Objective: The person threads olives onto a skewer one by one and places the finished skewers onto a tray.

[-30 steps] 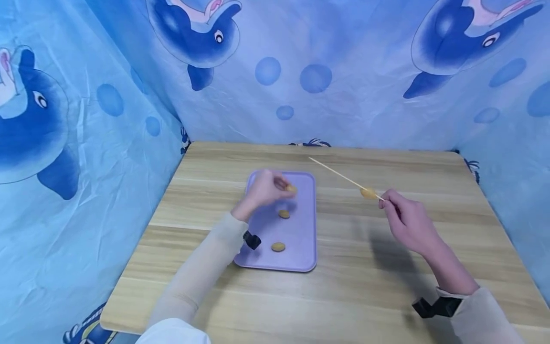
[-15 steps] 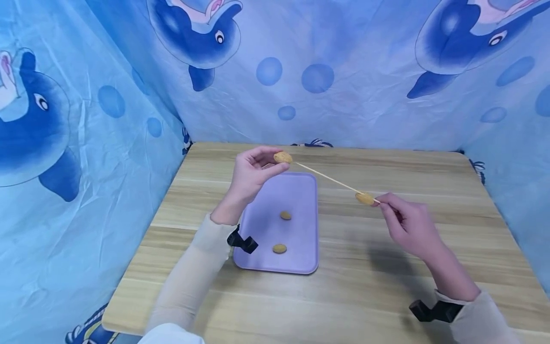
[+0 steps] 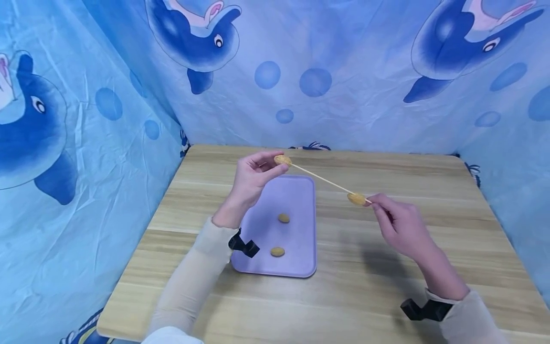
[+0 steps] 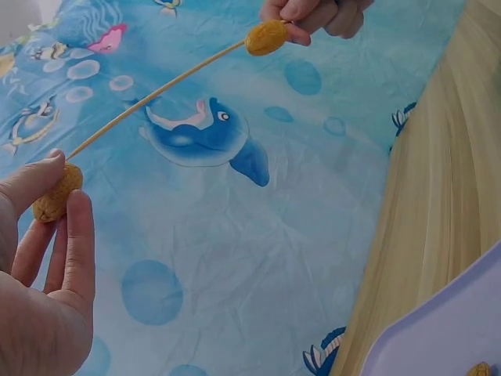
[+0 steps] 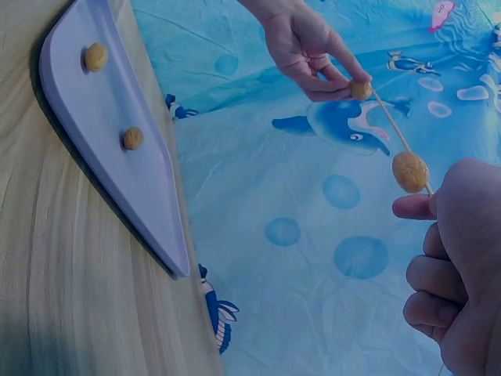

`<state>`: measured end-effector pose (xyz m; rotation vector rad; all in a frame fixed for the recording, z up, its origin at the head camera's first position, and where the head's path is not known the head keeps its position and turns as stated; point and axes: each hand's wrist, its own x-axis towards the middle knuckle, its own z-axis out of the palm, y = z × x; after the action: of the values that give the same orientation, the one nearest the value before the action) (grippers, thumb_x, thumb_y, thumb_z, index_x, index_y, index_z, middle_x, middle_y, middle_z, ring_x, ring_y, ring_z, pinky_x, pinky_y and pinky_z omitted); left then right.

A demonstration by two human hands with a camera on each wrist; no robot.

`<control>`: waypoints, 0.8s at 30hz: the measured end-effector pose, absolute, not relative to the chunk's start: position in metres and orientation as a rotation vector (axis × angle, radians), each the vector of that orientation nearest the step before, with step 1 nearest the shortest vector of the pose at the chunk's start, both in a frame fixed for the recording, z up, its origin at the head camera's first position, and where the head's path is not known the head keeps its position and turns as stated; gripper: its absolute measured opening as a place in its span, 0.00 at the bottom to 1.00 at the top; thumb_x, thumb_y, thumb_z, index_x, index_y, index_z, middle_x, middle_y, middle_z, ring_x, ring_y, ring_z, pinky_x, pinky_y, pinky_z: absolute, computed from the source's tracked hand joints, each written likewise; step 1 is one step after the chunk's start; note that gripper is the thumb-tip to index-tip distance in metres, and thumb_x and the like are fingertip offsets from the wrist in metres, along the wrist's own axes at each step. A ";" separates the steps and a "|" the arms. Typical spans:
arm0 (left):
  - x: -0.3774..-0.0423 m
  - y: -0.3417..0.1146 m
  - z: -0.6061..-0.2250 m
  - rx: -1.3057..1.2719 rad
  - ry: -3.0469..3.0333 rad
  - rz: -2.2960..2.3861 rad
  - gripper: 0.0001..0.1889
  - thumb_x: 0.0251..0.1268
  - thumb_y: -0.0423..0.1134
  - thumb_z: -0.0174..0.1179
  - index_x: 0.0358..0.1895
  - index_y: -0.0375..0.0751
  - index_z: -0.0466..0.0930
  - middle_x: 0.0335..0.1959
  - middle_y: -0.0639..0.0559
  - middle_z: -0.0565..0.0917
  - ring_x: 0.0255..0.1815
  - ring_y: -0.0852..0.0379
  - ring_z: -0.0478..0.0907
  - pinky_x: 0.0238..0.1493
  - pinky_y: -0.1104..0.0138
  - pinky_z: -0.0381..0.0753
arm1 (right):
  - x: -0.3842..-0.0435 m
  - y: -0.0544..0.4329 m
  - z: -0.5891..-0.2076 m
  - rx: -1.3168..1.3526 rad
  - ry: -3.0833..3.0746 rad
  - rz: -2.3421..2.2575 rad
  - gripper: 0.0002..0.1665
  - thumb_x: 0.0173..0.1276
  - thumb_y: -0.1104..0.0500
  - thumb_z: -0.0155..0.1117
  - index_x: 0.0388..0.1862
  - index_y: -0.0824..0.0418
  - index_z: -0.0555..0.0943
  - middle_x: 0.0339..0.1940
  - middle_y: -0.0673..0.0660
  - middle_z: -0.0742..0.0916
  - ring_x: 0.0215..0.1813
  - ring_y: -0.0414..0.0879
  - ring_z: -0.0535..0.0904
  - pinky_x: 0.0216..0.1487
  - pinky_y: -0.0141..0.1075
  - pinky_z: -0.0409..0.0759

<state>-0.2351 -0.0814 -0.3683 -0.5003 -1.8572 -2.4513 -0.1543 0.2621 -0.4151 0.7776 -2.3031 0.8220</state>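
Wooden stick, thin and pale, slants through the middle of the head view, held in the air between two hands. What has just changed: a moment ago a small gap parted its upper-left tip from the yellow-brown held piece; now the two meet. That suggests the work is at the point of threading a second piece, though whether the tip has gone in cannot be told.

The left hand, left of centre, pinches the held piece between thumb and fingertips, the fingers spread only as wide as the piece. The right hand, right of centre, has its thumb and forefinger closed together on the stick's lower end, the other fingers curled in. Just beside those fingers sits the threaded piece, already on the stick.

Straight and bare between the two pieces, the stick shows no bend. Both pieces are oval; the held one looks rough and wrinkled in the left wrist view.

Below centre, two more pieces lie apart on a lilac tray: an upper loose piece and a lower loose piece. The tray rests on a wood-grain surface, before a blue dolphin-print curtain.
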 end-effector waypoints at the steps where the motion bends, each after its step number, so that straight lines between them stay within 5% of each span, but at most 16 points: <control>1: -0.235 -0.082 -0.369 -0.501 -1.849 -2.464 0.24 0.63 0.15 0.66 0.43 0.54 0.93 0.39 0.56 0.92 0.39 0.62 0.88 0.46 0.72 0.91 | -0.155 0.262 -0.415 0.775 -2.309 0.821 0.13 0.70 0.74 0.62 0.44 0.60 0.87 0.16 0.40 0.69 0.19 0.27 0.56 0.17 0.23 0.58; 9: -0.236 -0.085 -0.373 -0.505 -1.879 -2.474 0.27 0.63 0.15 0.64 0.43 0.58 0.93 0.38 0.57 0.91 0.38 0.62 0.87 0.46 0.73 0.91 | -0.154 0.259 -0.413 0.756 -2.365 0.830 0.13 0.71 0.75 0.62 0.43 0.60 0.87 0.16 0.40 0.68 0.19 0.28 0.56 0.17 0.23 0.58; 12: -0.235 -0.085 -0.376 -0.526 -1.902 -2.464 0.21 0.63 0.15 0.65 0.50 0.43 0.92 0.39 0.57 0.91 0.39 0.62 0.87 0.46 0.73 0.91 | -0.153 0.259 -0.412 0.765 -2.378 0.824 0.13 0.71 0.75 0.63 0.43 0.60 0.87 0.16 0.40 0.68 0.18 0.27 0.56 0.17 0.22 0.58; 17: -0.233 -0.085 -0.378 -0.540 -1.950 -2.430 0.22 0.63 0.16 0.66 0.60 0.15 0.78 0.40 0.57 0.91 0.41 0.62 0.87 0.47 0.73 0.91 | -0.151 0.258 -0.409 0.780 -2.364 0.802 0.14 0.69 0.76 0.64 0.45 0.61 0.87 0.17 0.40 0.70 0.19 0.27 0.56 0.17 0.22 0.58; 24: -0.231 -0.087 -0.381 -0.513 -2.011 -2.386 0.19 0.62 0.18 0.70 0.57 0.26 0.86 0.40 0.55 0.91 0.40 0.60 0.87 0.45 0.72 0.91 | -0.150 0.254 -0.408 0.770 -2.335 0.746 0.14 0.65 0.76 0.68 0.46 0.63 0.89 0.17 0.43 0.73 0.19 0.28 0.56 0.17 0.22 0.59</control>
<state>-0.2310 -0.0874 -0.3811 -0.5129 -2.0114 -2.3864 -0.1499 0.2543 -0.4080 0.7701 -2.3350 0.7464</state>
